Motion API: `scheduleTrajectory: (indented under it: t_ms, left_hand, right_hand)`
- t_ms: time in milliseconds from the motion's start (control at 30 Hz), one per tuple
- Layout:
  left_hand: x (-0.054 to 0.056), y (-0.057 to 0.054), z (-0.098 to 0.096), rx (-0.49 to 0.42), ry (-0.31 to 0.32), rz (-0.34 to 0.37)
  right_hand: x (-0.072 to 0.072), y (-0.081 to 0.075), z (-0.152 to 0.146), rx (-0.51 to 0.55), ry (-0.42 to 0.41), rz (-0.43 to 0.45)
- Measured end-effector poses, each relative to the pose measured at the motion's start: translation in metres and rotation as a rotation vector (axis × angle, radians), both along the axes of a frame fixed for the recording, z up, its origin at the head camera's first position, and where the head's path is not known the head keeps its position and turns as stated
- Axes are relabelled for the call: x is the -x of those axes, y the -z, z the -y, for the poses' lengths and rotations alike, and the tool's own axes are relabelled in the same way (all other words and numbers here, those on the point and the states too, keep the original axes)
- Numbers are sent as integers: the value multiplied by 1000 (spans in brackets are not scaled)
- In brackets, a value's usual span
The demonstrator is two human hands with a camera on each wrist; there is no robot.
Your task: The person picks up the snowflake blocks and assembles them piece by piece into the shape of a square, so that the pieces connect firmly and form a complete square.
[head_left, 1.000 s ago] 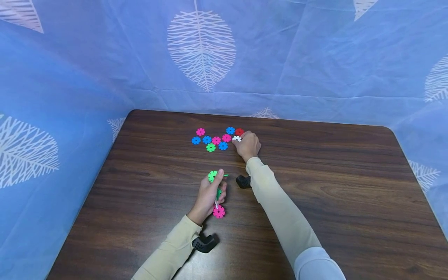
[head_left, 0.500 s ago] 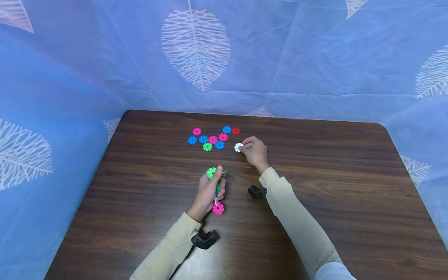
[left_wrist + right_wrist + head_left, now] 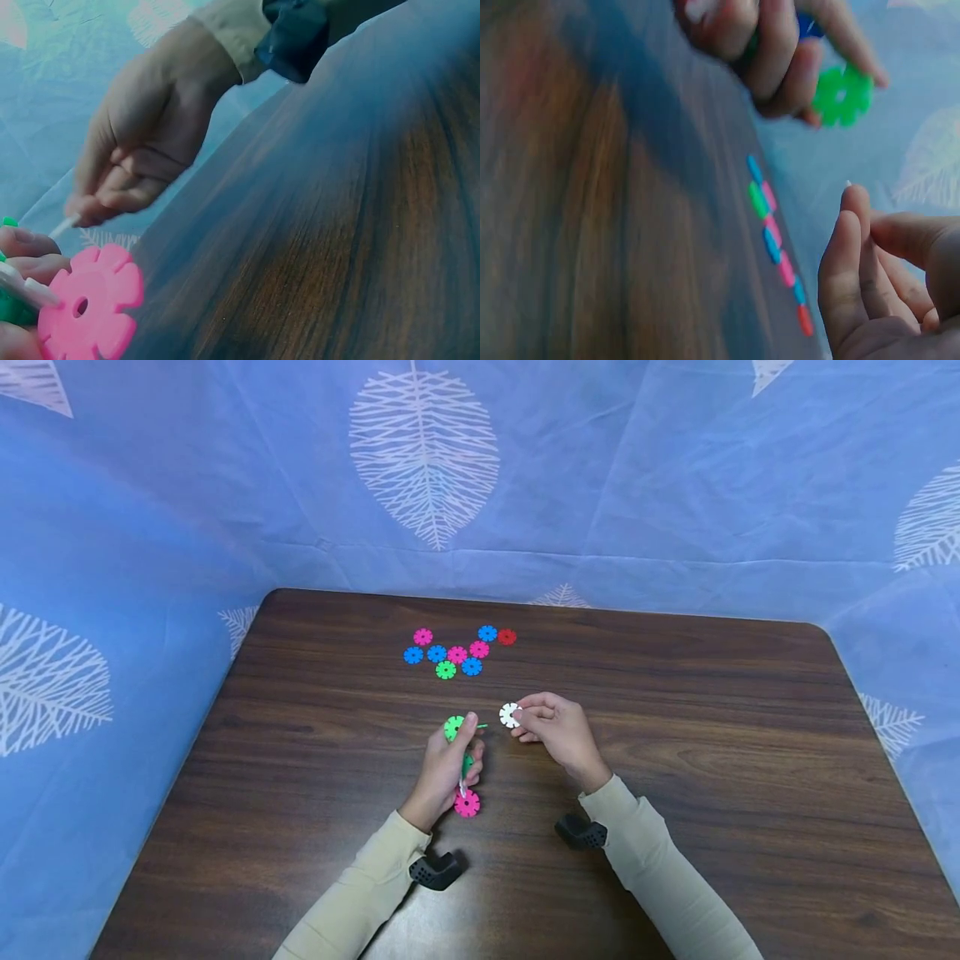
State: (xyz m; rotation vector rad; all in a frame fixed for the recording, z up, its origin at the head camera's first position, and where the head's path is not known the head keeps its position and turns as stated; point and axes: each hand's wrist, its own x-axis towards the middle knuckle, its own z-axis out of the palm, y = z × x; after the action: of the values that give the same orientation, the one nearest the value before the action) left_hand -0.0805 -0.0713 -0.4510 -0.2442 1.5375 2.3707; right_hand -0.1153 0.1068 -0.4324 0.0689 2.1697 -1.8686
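My left hand (image 3: 438, 777) grips a chain of joined notched plastic discs. A green disc (image 3: 452, 727) stands out beyond the thumb, and a pink disc (image 3: 105, 289) hangs at the lower end. A white piece beside the pink one and another green one show between the fingers; in the right wrist view a bit of blue (image 3: 808, 26) shows there too. The palm hides the rest of the chain. Between thumb and fingertips, my right hand (image 3: 564, 733) pinches a white notched disc (image 3: 509, 715) by its right edge. That disc is just right of the green end, with a gap between them.
Toward the far edge of the brown wooden table (image 3: 712, 735) lie several loose discs: pink (image 3: 423, 636), blue (image 3: 413, 655), green (image 3: 446, 670) and red (image 3: 507, 637). A blue leaf-patterned cloth (image 3: 600, 485) hangs behind. Each wrist wears a black camera (image 3: 433, 872).
My right hand has picked the white disc out of the far group and drawn it back toward the left hand. The left hand has stayed almost in place with its chain.
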Motion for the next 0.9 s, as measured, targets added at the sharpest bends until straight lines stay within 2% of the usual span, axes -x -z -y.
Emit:
scheduleTrajectory:
  t_ms: [133, 333, 667, 900]
  left_hand:
    - [0, -2, 0, 7, 2, 10]
    - [-1, -2, -1, -1, 3, 2]
    - [-3, -1, -3, 8, 24, 11]
    - [-5, -1, -4, 8, 22, 5]
  right_hand:
    - [-10, -8, 4, 40, -30, -40]
    - [-19, -14, 8, 71, -51, -116]
    - [-22, -10, 11, 75, -44, -133]
    - [-26, -6, 17, 67, -3, -171]
